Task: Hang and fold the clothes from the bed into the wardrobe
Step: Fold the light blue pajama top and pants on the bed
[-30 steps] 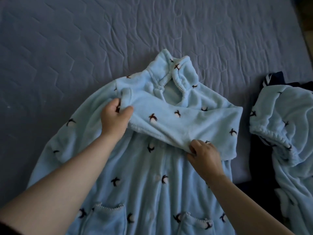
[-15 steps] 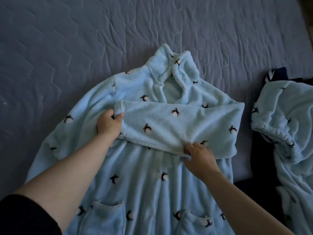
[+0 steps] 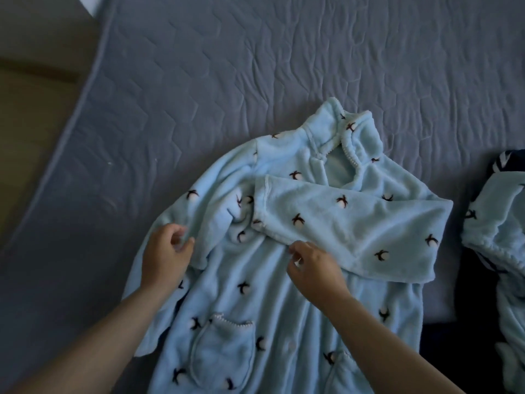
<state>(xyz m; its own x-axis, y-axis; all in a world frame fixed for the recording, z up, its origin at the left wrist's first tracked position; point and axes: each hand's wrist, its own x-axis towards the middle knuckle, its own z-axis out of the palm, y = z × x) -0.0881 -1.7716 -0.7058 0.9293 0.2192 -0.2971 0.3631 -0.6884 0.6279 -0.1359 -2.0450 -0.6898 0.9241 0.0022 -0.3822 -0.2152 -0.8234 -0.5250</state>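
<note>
A light blue fleece pajama top (image 3: 272, 302) with small dark bird prints lies face up on the grey quilted bed (image 3: 227, 66), collar pointing away. One sleeve (image 3: 349, 223) is folded flat across its chest. My left hand (image 3: 166, 253) hovers at the edge of the other sleeve (image 3: 210, 223), fingers loosely curled and thumb close to the fabric, holding nothing. Just below the folded sleeve's lower edge, my right hand (image 3: 312, 268) is over the top's front with fingers loosely bent and nothing in them.
A second light blue fleece garment (image 3: 500, 223) is heaped on dark clothing (image 3: 477, 294) at the right edge of the bed. The mattress edge runs diagonally at the left, with brownish floor (image 3: 31, 109) beyond it.
Both hands have let go of the sleeve, which now lies flat across the chest. My left hand moved down and left to the other sleeve. The view shifted left.
</note>
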